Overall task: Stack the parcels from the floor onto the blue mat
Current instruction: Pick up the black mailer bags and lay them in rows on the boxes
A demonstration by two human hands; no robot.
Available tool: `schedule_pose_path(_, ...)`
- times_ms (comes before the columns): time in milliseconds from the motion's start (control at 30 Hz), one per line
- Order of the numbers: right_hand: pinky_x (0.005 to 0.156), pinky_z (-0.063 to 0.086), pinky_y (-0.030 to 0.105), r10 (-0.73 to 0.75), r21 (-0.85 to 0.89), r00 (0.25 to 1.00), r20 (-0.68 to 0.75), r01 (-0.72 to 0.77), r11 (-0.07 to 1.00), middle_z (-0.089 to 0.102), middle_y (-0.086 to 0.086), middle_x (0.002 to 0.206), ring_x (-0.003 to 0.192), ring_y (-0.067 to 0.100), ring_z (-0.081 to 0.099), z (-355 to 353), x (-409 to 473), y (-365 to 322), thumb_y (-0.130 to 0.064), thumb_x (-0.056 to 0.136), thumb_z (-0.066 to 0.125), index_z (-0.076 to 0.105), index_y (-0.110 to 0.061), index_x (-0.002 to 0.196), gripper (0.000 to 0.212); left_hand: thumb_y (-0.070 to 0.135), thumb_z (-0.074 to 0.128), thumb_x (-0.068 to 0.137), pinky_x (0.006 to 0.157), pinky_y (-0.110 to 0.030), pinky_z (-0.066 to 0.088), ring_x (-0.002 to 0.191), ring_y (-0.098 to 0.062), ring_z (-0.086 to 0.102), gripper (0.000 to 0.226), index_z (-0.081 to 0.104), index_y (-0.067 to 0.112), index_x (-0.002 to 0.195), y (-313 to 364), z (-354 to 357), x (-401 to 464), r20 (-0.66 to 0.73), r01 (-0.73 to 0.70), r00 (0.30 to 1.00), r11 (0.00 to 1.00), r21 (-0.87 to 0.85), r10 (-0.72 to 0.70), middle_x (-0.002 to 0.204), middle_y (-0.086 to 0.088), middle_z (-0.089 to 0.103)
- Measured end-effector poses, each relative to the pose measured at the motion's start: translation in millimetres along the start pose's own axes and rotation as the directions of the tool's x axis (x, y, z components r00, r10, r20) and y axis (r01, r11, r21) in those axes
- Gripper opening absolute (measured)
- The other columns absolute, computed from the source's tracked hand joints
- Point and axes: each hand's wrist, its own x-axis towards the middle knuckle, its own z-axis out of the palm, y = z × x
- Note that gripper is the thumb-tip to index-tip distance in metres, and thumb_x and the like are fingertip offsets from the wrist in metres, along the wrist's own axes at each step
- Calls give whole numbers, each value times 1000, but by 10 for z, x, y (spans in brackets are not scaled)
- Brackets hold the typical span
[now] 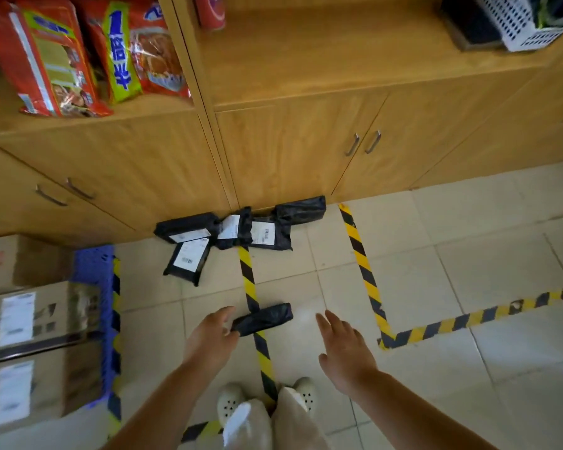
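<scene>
- Your left hand (212, 332) is reaching down to the near black parcel (262, 319); its fingers (224, 315) are spread and lightly bent, and the thumb side is meeting the parcel's left end. No grip is closing on it yet, as far as this view is showing.
- Your right hand (342, 344) is hovering with straight, separated fingers (333, 323), holding nothing. It is sitting to the right of the parcel with bare floor tile between them.
- The near black parcel is lying flat on the floor, across the yellow-and-black tape line (248, 277), just beyond your shoes (231, 402).
- To do this step well, you are advised to bring the right hand in to the parcel's right end, so both hands are supporting the soft bag; a one-ended pinch is likely to let it sag or slip.
- Keep the fingers under the edge rather than on the slick top film.
- Farther off, a cluster of black parcels (241, 230) is resting against the foot of the wooden cabinet (290, 151), some overlapping, white labels facing up.
- The blue mat (106, 306) is lying to the far left, with cardboard boxes (36, 323) already standing on it. Judging by the parcels on the floor, most of the task is remaining.
- Plan the carry leftward, setting the parcel on a stable, flat surface there.
</scene>
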Motion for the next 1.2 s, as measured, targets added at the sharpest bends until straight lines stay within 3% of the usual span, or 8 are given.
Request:
schedule_pose_path(333, 116, 18, 32, -19, -41, 997, 74, 22, 999, 2, 2, 160, 145, 21, 15, 1360, 1881, 257, -12, 94, 41, 3, -20, 152, 70, 21, 53, 89, 88, -25, 45, 118, -14, 51, 56, 37, 32, 142, -1028, 1153, 1608, 75, -1, 997, 970, 241, -17, 134, 4, 51)
schedule_pose_path(467, 114, 22, 32, -21, -20, 997, 77, 22, 1000, 6, 1, 160, 143, 20, 20, 1926, 2570, 335, -11, 94, 42, 5, -21, 152, 71, 21, 55, 83, 86, -30, 51, 107, -19, 56, 55, 45, 34, 136, -1427, 1659, 2242, 86, -16, 996, 941, 339, -14, 120, 1, 57)
schedule_pose_path(733, 108, 31, 35, -42, -96, 998, 47, 47, 994, 6, 2, 159, 137, 24, 30, 2771, 3622, 459, -16, 90, 56, 7, -26, 151, 79, 23, 50, 89, 100, -34, 35, 131, -23, 30, 61, 24, 25, 144, -1919, 2457, 3107, 178, -136, 984, 737, 662, 22, 142, 0, 35)
schedule_pose_path(933, 99, 39, 36, -40, -196, 998, 42, 48, 980, 14, 8, 155, 127, 28, 42, 3070, 3963, 505, -16, 84, 63, 14, -25, 149, 81, 16, 55, 89, 95, -35, 43, 131, -25, 30, 73, 12, 18, 148, -2160, 2701, 3293, 225, -131, 974, 734, 666, -30, 146, -5, 27)
schedule_pose_path(1067, 81, 48, 33, -59, -156, 998, 13, 60, 986, 36, 5, 137, 105, 26, 55, 3008, 3988, 495, -10, 82, 60, 31, -24, 139, 66, 12, 51, 91, 96, -31, 42, 130, -23, 33, 65, 16, 15, 146, -2127, 2707, 3274, 200, -163, 979, 714, 681, 32, 143, -5, 31)
schedule_pose_path(1200, 72, 54, 34, -97, -113, 995, -16, 95, 989, 35, 4, 133, 92, 26, 59, 2672, 3850, 480, -4, 78, 62, 36, -25, 135, 66, 13, 51, 90, 97, -26, 43, 128, -20, 34, 66, 18, 16, 147, -2023, 2588, 3126, 130, -159, 987, 770, 618, 100, 140, -2, 33)
